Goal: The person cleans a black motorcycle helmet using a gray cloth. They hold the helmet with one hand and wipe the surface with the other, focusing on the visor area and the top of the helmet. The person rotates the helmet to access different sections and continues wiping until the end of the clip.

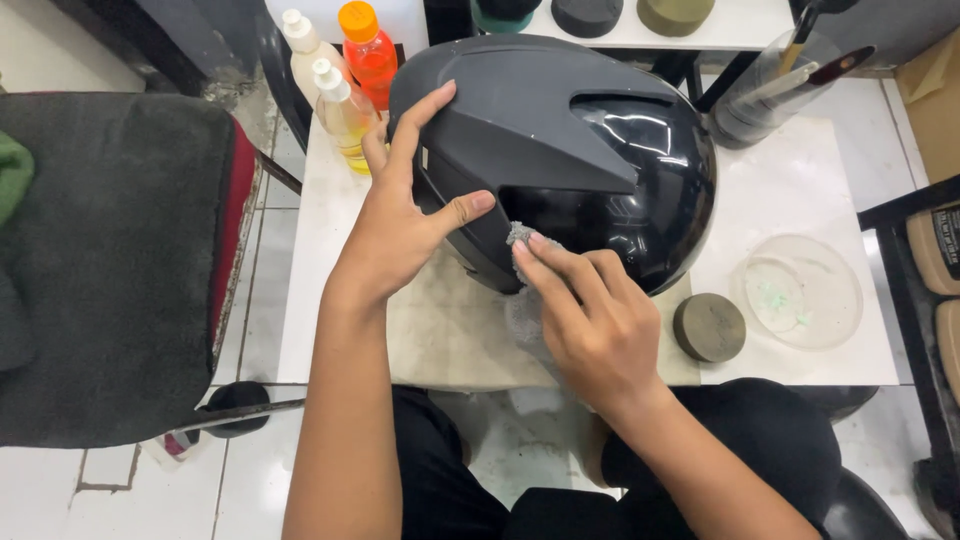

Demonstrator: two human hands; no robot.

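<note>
A small white table point(800, 190) stands on a pale tiled floor, with a dark grey padded chair point(110, 260) at its left side; on the table's far left corner stand two pale squeeze bottles point(340, 105) and an orange bottle point(370, 50). The left hand point(400, 215) lies spread flat on the matte upper shell of a black helmet point(560, 150) — fingers fanned over the crown, thumb stretched along the lower edge; the helmet sits in the middle of the table on a beige mat point(450, 330), its right half glossy. The right hand point(590, 320) presses a grey cloth point(520, 240) against the helmet's lower front, fingers held together on top of the cloth, which hangs down beneath the palm. Just right of that hand lies a round olive-brown pad point(708, 327); beside it, a clear shallow dish point(800, 290) — and behind, a clear jar holding brushes point(770, 85).
</note>
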